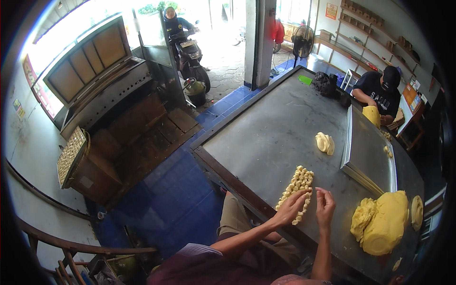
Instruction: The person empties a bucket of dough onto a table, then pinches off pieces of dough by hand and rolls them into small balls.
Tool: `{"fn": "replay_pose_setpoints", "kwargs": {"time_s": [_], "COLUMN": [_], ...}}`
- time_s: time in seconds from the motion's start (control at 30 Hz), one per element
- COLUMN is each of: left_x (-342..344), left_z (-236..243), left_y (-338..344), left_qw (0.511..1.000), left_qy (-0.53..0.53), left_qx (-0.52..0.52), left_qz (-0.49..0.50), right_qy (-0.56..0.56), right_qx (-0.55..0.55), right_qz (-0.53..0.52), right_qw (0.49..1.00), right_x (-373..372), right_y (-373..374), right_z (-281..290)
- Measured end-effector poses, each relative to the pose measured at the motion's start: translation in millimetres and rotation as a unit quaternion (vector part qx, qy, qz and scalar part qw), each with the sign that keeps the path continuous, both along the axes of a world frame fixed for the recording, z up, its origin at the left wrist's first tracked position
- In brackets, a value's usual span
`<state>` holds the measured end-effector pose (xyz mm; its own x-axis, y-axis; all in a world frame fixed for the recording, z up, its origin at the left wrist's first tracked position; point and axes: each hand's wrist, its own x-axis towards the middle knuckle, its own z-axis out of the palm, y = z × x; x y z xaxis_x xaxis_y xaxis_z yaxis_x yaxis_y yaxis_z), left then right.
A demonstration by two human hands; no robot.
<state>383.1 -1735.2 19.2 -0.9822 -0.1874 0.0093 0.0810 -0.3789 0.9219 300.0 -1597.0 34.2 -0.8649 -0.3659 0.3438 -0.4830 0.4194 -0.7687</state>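
Note:
Small pale dough balls (302, 176) sit in close rows on the metal-topped table (256, 137) in front of me. My left hand (291, 209) lies over the near part of these rows, its fingers bent together at their right edge. Whatever its fingertips hold, if anything, is hidden. Just to the right, my right hand (325, 204) is raised with fingers curled in a pinch, close to the left fingertips but apart from them. Anything in that pinch is too small to make out. Farther up the table rests a smooth pale dough lump (325, 143).
To the right lies a big yellow dough mass (384, 223), below a stack of metal trays (368, 152). A co-worker (382, 92) in a black cap handles yellow dough (372, 115) across the table. Dark bundled material (325, 84) lies at the far end. A motorbike (190, 54) stands outside.

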Motion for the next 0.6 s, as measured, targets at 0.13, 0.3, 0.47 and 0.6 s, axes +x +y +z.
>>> {"fn": "replay_pose_setpoints", "kwargs": {"time_s": [0.13,0.3,0.47,0.6], "left_x": [-7,-18,-9,2], "left_z": [-4,-11,-16,3], "left_y": [13,16,22,25], "left_qw": [0.998,0.995,0.970,0.992], "left_qy": [0.006,-0.031,0.109,0.016], "left_qx": [-0.066,-0.066,-0.202,-0.012], "left_qz": [0.001,-0.070,-0.076,-0.128], "right_qy": [0.033,0.050,0.022,0.014], "right_qx": [-0.023,-0.057,0.005,0.026], "right_qz": [0.125,0.081,-0.074,-0.097], "right_qw": [0.991,0.994,0.997,0.995], "right_x": [21,28,-29,-73], "right_y": [-1,-6,-4,-8], "right_z": [21,20,-31,-74]}}
